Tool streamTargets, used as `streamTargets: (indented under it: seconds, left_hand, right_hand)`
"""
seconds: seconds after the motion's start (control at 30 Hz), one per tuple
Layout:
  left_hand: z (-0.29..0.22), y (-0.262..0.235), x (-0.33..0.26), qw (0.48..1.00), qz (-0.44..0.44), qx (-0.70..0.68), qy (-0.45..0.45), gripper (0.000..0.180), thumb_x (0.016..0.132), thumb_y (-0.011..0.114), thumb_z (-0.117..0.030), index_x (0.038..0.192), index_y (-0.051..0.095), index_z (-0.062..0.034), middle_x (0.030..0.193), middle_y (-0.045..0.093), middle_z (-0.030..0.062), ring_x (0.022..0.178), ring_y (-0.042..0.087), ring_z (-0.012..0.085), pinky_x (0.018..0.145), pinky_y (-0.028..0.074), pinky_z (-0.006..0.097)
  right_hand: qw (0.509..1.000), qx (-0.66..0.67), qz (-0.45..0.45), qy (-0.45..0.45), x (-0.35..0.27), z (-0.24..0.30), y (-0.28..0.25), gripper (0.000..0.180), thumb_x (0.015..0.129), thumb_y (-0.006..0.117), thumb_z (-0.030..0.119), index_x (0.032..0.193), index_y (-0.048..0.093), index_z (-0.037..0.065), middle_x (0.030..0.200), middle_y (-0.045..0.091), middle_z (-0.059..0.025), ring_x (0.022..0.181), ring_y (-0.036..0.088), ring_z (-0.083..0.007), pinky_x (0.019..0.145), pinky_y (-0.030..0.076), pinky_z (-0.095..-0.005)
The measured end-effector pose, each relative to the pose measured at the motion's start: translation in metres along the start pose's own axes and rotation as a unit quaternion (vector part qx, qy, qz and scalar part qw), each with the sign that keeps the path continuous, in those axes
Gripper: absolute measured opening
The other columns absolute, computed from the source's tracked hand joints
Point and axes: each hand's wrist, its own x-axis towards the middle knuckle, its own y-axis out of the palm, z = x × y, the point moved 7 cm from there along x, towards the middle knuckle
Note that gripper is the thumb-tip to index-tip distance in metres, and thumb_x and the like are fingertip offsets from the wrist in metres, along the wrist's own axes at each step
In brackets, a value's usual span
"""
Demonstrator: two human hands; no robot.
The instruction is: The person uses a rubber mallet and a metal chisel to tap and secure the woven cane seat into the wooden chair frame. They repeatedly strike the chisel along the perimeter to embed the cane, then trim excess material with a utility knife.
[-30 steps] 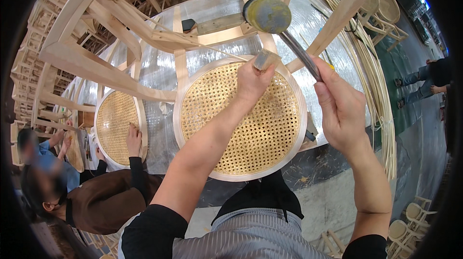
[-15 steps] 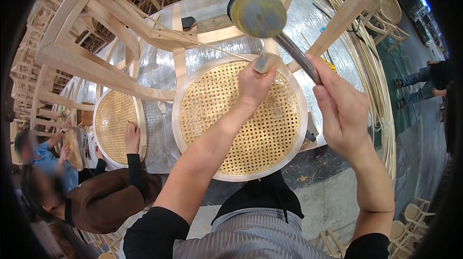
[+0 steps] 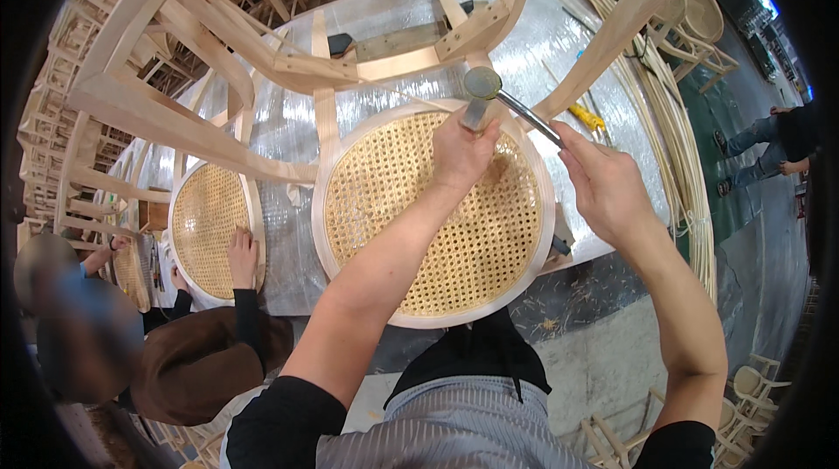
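My left hand (image 3: 463,150) is closed round a short block (image 3: 474,114), held upright at the far edge of a round woven cane seat (image 3: 411,224) with a pale wood rim. In my right hand (image 3: 607,185) is the metal handle of a mallet (image 3: 483,83). Its round, dull greenish-grey head is at the top of the block; whether they touch I cannot tell. The seat belongs to a pale wooden chair frame (image 3: 398,64) whose legs and rails rise beyond it. The lower end of the block is hidden by my left hand.
A plastic-covered table (image 3: 284,233) carries the work. A yellow-handled tool (image 3: 587,117) lies right of the seat, beside long cane strips (image 3: 690,198). At left, a co-worker's hand (image 3: 243,257) rests on another cane seat (image 3: 208,224). Another person (image 3: 778,145) stands far right.
My right hand has swung the mallet down from above, bringing its head to the block's top. My left hand and the block have stayed nearly in place.
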Motion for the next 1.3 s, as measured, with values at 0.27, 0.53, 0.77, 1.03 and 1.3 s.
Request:
streamTargets:
  seconds: [0.27,0.53,0.77,1.03,1.3]
  left_hand:
    - [-0.005,0.007,-0.006,0.998,0.026,-0.042,-0.024,0.025,0.096,0.082,-0.018,0.116,0.079,-0.0038,0.1,0.083,0.0094,0.09,0.077,0.0152,0.081,0.059,0.032]
    - [-0.004,0.006,-0.011,1.0,0.007,-0.002,-0.015,0.023,0.096,0.081,-0.016,0.116,0.078,-0.0039,0.099,0.082,0.0083,0.085,0.077,0.0159,0.079,0.059,0.032]
    - [0.001,0.011,-0.015,0.999,0.011,-0.01,-0.041,0.021,0.096,0.082,-0.016,0.112,0.077,-0.0026,0.099,0.083,0.0097,0.088,0.078,0.0173,0.082,0.059,0.032]
    - [-0.009,0.016,-0.011,0.999,0.014,-0.02,-0.038,0.025,0.095,0.082,-0.012,0.115,0.076,0.0009,0.106,0.082,0.0104,0.095,0.076,0.0171,0.089,0.059,0.033]
    - [0.005,0.018,-0.028,0.994,0.01,-0.105,-0.039,0.028,0.096,0.082,-0.013,0.119,0.077,0.0011,0.11,0.08,0.0115,0.097,0.076,0.0189,0.089,0.059,0.034]
  right_hand:
    - [0.994,0.064,-0.083,-0.009,-0.009,0.03,-0.042,0.043,0.102,0.069,0.001,0.145,0.067,0.005,0.114,0.078,-0.0238,0.098,0.079,-0.0393,0.083,0.061,-0.0439]
    - [0.983,0.071,-0.136,-0.099,-0.013,0.047,-0.054,0.048,0.1,0.069,-0.002,0.148,0.064,0.004,0.108,0.078,-0.0199,0.093,0.078,-0.0374,0.082,0.061,-0.0434]
    - [0.998,0.02,-0.042,-0.033,-0.012,0.016,-0.015,0.05,0.101,0.07,0.008,0.15,0.063,0.013,0.098,0.075,-0.019,0.083,0.075,-0.039,0.069,0.058,-0.0485]
    - [0.999,0.003,-0.036,-0.024,-0.015,-0.003,-0.004,0.05,0.102,0.071,0.008,0.151,0.062,0.012,0.093,0.075,-0.0206,0.081,0.074,-0.0393,0.07,0.058,-0.0476]
    - [0.994,0.081,-0.073,0.0,-0.019,0.023,-0.034,0.041,0.104,0.068,0.005,0.145,0.067,0.006,0.107,0.077,-0.0232,0.091,0.076,-0.0411,0.078,0.06,-0.0459]
